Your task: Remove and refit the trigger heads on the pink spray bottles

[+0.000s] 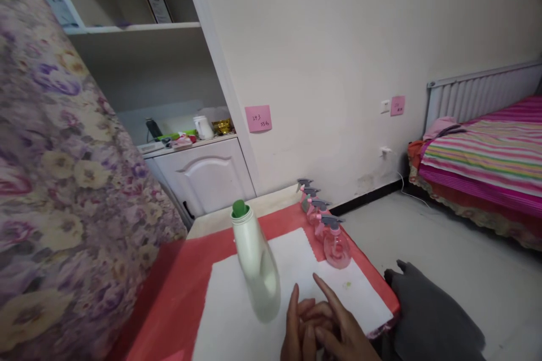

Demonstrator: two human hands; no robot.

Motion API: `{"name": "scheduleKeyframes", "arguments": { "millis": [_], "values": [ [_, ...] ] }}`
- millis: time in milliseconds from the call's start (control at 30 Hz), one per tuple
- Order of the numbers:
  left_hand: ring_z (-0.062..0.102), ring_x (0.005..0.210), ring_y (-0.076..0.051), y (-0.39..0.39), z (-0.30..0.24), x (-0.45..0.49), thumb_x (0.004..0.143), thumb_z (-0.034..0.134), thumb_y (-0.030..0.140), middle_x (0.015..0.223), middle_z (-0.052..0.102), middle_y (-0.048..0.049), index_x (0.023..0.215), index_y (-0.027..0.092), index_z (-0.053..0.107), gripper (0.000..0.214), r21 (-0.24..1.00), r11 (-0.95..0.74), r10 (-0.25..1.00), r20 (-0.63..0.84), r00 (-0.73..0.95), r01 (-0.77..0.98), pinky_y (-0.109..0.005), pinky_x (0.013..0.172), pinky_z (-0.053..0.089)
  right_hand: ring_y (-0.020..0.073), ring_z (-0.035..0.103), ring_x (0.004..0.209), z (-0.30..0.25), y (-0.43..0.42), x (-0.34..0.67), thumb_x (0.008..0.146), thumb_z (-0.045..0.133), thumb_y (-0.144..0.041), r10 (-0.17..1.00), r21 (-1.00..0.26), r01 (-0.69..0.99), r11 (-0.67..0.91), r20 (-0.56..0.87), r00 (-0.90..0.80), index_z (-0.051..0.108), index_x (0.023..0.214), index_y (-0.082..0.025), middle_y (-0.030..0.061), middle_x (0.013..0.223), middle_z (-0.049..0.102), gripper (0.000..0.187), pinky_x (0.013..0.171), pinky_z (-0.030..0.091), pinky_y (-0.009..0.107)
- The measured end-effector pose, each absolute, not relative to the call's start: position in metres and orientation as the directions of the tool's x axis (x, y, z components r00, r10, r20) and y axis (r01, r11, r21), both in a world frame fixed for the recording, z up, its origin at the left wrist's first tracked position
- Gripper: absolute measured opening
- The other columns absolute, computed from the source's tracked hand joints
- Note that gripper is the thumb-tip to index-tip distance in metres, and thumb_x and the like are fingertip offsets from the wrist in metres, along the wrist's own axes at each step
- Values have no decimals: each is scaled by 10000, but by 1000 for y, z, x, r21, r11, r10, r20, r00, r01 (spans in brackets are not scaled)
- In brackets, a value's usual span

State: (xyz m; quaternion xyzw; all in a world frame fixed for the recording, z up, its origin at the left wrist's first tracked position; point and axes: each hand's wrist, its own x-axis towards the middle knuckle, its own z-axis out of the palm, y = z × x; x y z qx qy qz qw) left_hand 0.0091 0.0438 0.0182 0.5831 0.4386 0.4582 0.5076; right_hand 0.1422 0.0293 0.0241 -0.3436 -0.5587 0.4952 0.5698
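While I watch the head cam, the biggest thing is 1 floral fabric, purple and yellow, soft-looking, filling the left side. Far side: 1 plain pale wall w/ 2 pink sticky notes, then a grey floor. Far right: 1 bed w/ a striped cover and 1 ribbed white radiator behind it. Far left: 1 white cabinet w/ an arched door panel, small clutter on top.

Near centre: 1 table w/ a red top and 1 white sheet lying flat on it. 1 dark grey cloth sits just right of the table. 1 white bottle, smooth plastic w/ a green cap, stands on the sheet, just left of my hands, not touched. 4 pink spray bottles, clear and round-bellied w/ grey triggers, line the table's right edge, near to far.

Left hand and right hand rest together at the near edge, both empty: fingers loose, a few straight, the rest curled against each other.
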Motion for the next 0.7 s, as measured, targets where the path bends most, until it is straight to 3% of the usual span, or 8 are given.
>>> {"name": "scheduleKeyframes", "arguments": {
  "millis": [100,200,333,467,700],
  "values": [
    [694,830,-160,52,28,5,932,391,464,1208,609,-150,1504,146,235,673,944,-268,956,235,176,193,-269,766,558,230,696,839,28,34,146,857,562,-595,935,-938,-59,343,347,-71,58,1549,-287,116,1125,667,909,728,551,362],
    [667,799,-155,58,42,3,938,346,302,1033,648,-74,1520,163,185,621,839,-391,920,370,130,379,-286,765,547,144,653,657,36,38,153,951,466,-370,914,-906,121,407,405,-38,16,1540,-334,78,1115,660,743,651,535,306],
    [640,787,-173,62,63,0,865,321,116,839,610,-11,1524,165,188,674,672,-454,862,497,98,585,-322,784,523,127,574,566,53,43,162,952,322,-152,863,-820,315,478,505,5,-17,1545,-299,5,873,667,699,590,491,271],
    [628,713,-178,63,75,0,804,351,61,787,602,4,1540,141,123,774,604,-447,840,536,79,659,-319,761,525,151,532,548,69,47,168,886,310,-67,804,-727,465,505,592,52,-2,1549,-252,-43,665,578,756,556,430,267],
    [626,679,-170,65,75,2,792,335,31,768,587,20,1545,139,-7,834,602,-404,858,510,58,689,-296,737,520,152,490,508,82,49,175,842,295,-37,791,-700,513,496,609,67,-54,1545,-259,-61,633,529,815,530,392,259]
  ]
}}
